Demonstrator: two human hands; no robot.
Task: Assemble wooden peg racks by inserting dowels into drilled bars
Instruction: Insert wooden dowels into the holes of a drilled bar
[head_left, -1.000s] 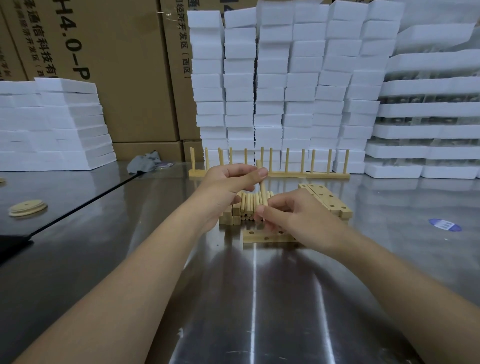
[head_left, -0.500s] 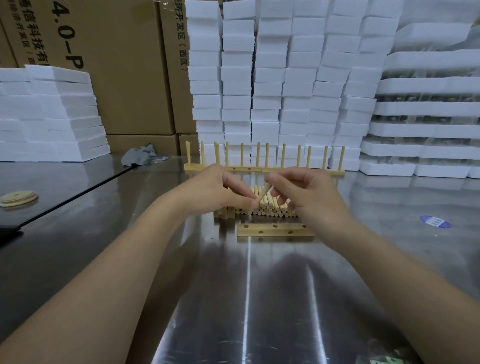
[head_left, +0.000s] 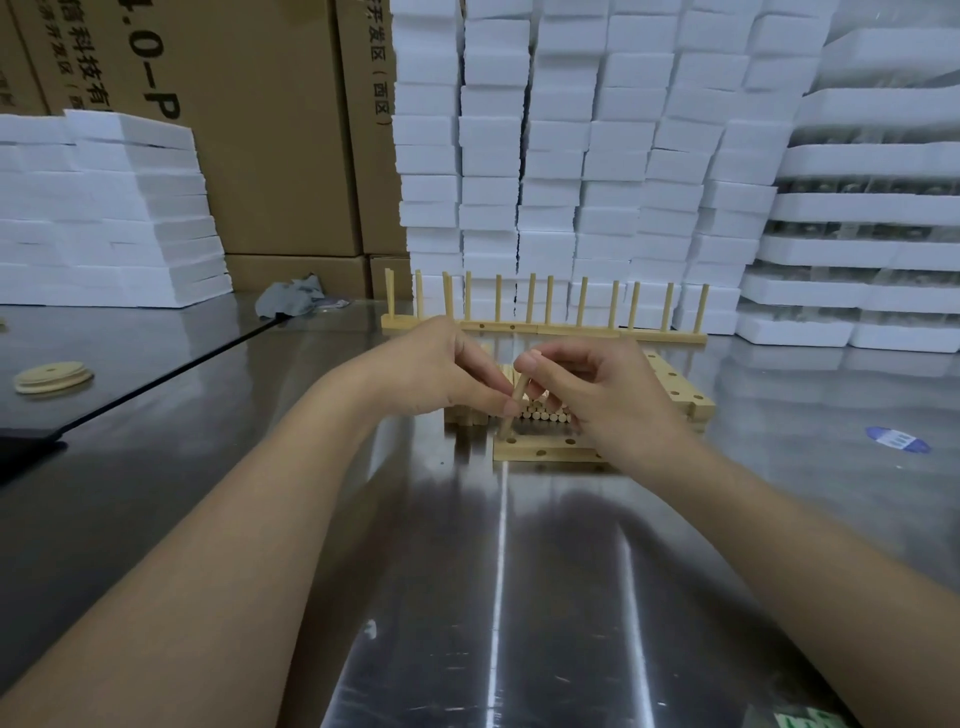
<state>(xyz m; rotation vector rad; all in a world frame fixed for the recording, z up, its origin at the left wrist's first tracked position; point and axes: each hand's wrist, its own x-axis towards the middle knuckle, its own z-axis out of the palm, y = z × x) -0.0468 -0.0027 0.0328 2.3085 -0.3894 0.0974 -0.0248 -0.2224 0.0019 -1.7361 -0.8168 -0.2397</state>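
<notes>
Surface: steel table (head_left: 498, 597) gleams under both forearms.
Bar: drilled bar (head_left: 543, 451) lies flat just ahead, holes up.
Dowel: dowel (head_left: 514, 413) leans, its foot at the bar's leftmost hole.
Left hand: left hand (head_left: 441, 371) pinches it low down.
Right hand: right hand (head_left: 608, 395) pinches the top end.
Stock: loose dowels (head_left: 545, 414) are piled just behind, with spare bars (head_left: 675, 384) stacked to the right.
Back: finished racks (head_left: 545, 326) stand before white foam blocks (head_left: 571, 156) and cartons (head_left: 260, 156).

The right hand (head_left: 608, 400) hides the drilled bar's (head_left: 550, 448) right end.
</notes>
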